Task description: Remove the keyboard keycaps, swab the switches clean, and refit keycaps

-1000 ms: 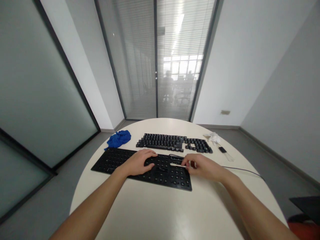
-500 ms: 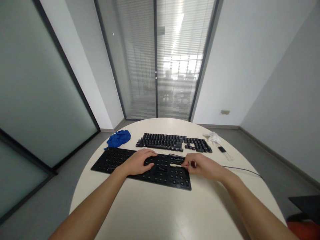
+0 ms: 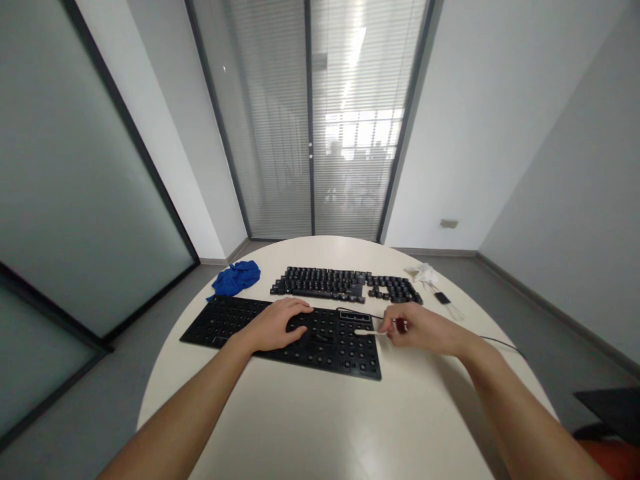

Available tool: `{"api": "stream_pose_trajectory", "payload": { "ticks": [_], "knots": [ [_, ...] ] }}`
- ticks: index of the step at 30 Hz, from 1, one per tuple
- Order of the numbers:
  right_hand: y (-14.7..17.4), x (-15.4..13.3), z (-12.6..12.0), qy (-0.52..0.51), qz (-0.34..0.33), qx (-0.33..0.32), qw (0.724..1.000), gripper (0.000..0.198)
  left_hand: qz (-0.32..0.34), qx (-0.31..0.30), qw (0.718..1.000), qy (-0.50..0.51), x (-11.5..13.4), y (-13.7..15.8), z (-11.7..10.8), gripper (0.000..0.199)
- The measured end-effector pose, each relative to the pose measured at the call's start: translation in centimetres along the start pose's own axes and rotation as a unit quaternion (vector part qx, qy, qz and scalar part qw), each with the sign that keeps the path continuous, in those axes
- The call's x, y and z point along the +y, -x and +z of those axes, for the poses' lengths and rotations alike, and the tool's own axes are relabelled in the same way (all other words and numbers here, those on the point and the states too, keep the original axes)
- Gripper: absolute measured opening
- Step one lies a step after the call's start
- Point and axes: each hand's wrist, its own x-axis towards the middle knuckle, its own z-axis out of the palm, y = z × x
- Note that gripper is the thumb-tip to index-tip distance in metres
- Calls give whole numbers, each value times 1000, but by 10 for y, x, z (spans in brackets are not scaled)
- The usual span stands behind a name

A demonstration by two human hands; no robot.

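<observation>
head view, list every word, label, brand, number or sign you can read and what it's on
No text can be read.
Loose keys: pale marks, too small and blurred to read.
Keyboard: any print on it is too small to make out.

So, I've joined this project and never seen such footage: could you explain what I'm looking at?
There is no machine here, just a person's two bare hands. The view comes from one camera worn on their head, looking forward and down. On the pale round table lies a black keyboard base without its keycaps; the left hand rests flat on it. The right hand pinches a thin pale stick, its tip over the base's right part. Behind sit rows of black keycaps, with a blue cloth to the left and something white and crumpled to the right.
</observation>
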Motion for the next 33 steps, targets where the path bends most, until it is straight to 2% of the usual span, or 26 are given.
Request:
{"api": "stream_pose_trajectory", "payload": {
  "ticks": [12,18,22,28,33],
  "knots": [
    [-1,5,3,-37,23,-35,998,18,-3,-1,1000,-1,-1,0,0,39],
    [1,2,-2,-17,12,-22,1000,22,-4,-9,1000,-7,0,0,0,39],
    [5,6,-7,-34,13,-19,999,17,-3,-7,1000,-8,-2,0,2,39],
    [6,8,-7,-70,59,-72,993,17,-5,-8,1000,-10,-3,1,2,40],
    [5,6,-7,-87,72,-89,990,18,-1,-1,1000,-2,-4,1,3,40]
  ]
}}
